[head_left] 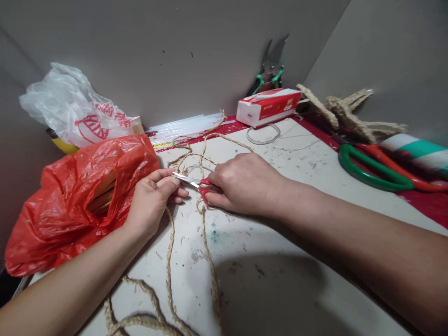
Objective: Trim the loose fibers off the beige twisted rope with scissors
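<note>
My right hand (241,182) grips small scissors (206,186) by their red handles, the blades parted and pointing left. The blade tips reach the fingers of my left hand (156,191). Those fingers pinch a braided straw cord (170,261) that hangs from under them toward the front of the table. What lies between the blades is too small to tell. A second stretch of braided cord (210,261) runs down from below the scissors, and more loops lie behind both hands. Around the scissors, part of a thin ring shows on the white tabletop (259,261).
On the left sit a red plastic bag (70,186) with slats inside and a white plastic bag (77,107). At the back are clear sticks (189,127), a tissue pack (269,107), pruning shears (271,65) and a wire ring (263,134). Green-handled scissors (371,175) and straw bundles (346,109) lie right.
</note>
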`<state>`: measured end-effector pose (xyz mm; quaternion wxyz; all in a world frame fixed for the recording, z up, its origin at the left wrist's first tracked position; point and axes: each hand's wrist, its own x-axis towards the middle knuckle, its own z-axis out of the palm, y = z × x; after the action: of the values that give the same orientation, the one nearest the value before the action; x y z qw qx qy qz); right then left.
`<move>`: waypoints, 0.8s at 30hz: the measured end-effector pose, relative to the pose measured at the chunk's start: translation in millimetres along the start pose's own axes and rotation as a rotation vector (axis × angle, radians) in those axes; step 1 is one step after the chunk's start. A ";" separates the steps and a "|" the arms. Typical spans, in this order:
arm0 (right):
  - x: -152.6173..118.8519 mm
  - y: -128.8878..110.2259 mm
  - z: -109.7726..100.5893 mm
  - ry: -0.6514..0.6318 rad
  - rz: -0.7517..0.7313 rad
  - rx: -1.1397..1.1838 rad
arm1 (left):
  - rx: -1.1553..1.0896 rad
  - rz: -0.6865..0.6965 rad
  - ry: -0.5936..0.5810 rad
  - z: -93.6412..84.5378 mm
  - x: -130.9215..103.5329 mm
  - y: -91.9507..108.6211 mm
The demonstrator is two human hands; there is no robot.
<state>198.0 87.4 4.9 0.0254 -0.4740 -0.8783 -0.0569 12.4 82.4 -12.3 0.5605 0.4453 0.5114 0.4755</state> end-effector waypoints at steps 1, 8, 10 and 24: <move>0.0 -1.0 -1.3 -0.011 -0.001 -0.001 | -0.004 0.000 -0.001 0.3 -0.2 0.2; 1.9 2.1 4.0 0.120 0.060 0.223 | -0.044 -0.003 -0.014 -0.9 1.3 0.3; 2.9 5.3 8.2 0.280 0.128 0.375 | -0.055 -0.008 -0.023 -1.9 1.9 -0.5; 12.1 11.3 10.8 0.392 0.462 1.328 | -0.060 -0.024 -0.118 -2.4 -2.8 3.7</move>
<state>200.9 104.9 -3.8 0.4758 -0.5129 -0.5847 0.4106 9.6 80.3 -8.5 0.6086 0.4493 0.4680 0.4568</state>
